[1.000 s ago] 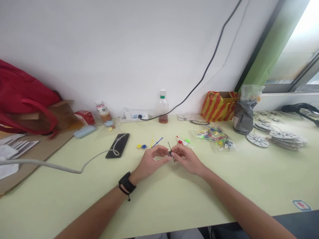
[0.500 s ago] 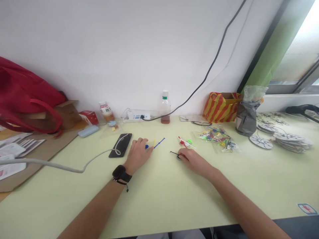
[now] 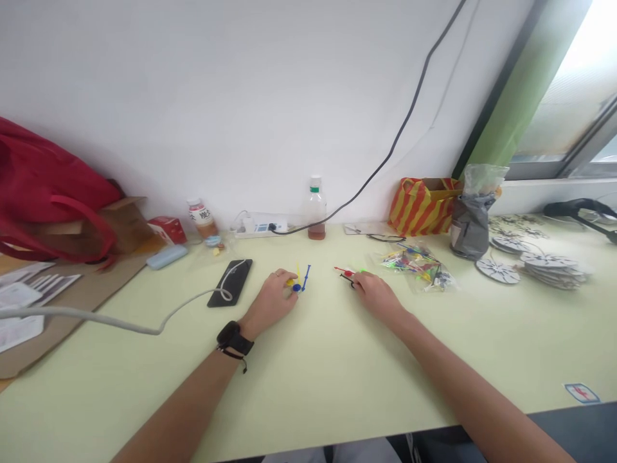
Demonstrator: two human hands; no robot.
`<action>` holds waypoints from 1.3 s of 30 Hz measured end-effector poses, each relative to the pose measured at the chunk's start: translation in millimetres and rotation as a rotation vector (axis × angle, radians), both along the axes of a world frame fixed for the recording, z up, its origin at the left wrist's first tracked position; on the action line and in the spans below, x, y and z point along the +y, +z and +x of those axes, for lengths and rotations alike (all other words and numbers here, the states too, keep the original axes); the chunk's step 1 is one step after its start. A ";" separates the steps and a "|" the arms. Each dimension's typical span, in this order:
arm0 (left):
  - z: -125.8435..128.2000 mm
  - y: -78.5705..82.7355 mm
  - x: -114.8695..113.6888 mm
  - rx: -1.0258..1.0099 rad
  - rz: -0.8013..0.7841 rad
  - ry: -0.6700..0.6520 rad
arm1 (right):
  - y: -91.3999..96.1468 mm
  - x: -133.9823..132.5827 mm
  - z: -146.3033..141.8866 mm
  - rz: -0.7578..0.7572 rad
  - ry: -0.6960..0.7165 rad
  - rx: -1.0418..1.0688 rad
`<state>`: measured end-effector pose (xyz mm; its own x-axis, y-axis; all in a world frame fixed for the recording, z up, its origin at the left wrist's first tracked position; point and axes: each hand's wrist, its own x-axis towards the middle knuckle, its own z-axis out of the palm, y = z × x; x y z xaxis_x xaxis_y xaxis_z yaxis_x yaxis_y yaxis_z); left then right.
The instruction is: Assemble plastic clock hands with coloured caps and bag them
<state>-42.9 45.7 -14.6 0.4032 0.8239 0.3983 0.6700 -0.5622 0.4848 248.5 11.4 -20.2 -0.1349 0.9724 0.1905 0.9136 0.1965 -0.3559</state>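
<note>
My left hand (image 3: 274,299), with a watch on the wrist, has its fingers curled down at a small blue plastic pointer (image 3: 306,278) with a round hub. A yellow pointer (image 3: 297,271) lies right beside it, partly behind the fingers. To the right, the fingers of my right hand (image 3: 378,296) are pressed together at a thin black pointer (image 3: 346,279), whose tip sticks out to the left. A red pointer (image 3: 348,274) with a round hub lies just behind it. Green bits show past the right fingertips, which are partly hidden.
A black phone (image 3: 230,283) with a grey cable lies left of my left hand. Clear bags of coloured pieces (image 3: 419,265) lie to the right, with stacked white discs (image 3: 552,267) beyond. A bottle (image 3: 317,209) and a power strip (image 3: 260,224) stand by the wall.
The blue pointer has turned more upright, and its hub has come out to the right of my left fingers. My right hand has moved slightly right and away from me, bringing the black pointer to the red one.
</note>
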 end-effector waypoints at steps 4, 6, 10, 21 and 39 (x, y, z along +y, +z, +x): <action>4.6 6.5 -5.9 -0.043 -0.022 -0.126 | -1.3 0.4 4.1 0.017 -0.062 -0.035; 6.1 7.7 -7.4 -0.058 -0.037 -0.173 | -3.0 -1.5 7.1 0.047 -0.071 0.003; 7.5 7.2 -9.7 -0.074 -0.060 -0.192 | -4.3 -3.8 11.7 0.153 -0.046 0.182; 12.4 9.0 -17.0 0.029 0.028 -0.189 | -0.7 -16.3 -4.8 0.108 0.292 0.261; 33.8 18.8 -46.3 -0.104 -0.104 -0.294 | -1.0 -20.1 -8.0 0.059 0.431 0.232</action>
<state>-9.1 -0.5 4.3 0.5911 0.7167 0.3700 0.4301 -0.6682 0.6071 240.5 -8.7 -21.2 -0.4699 0.8241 0.3162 0.6431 0.5650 -0.5169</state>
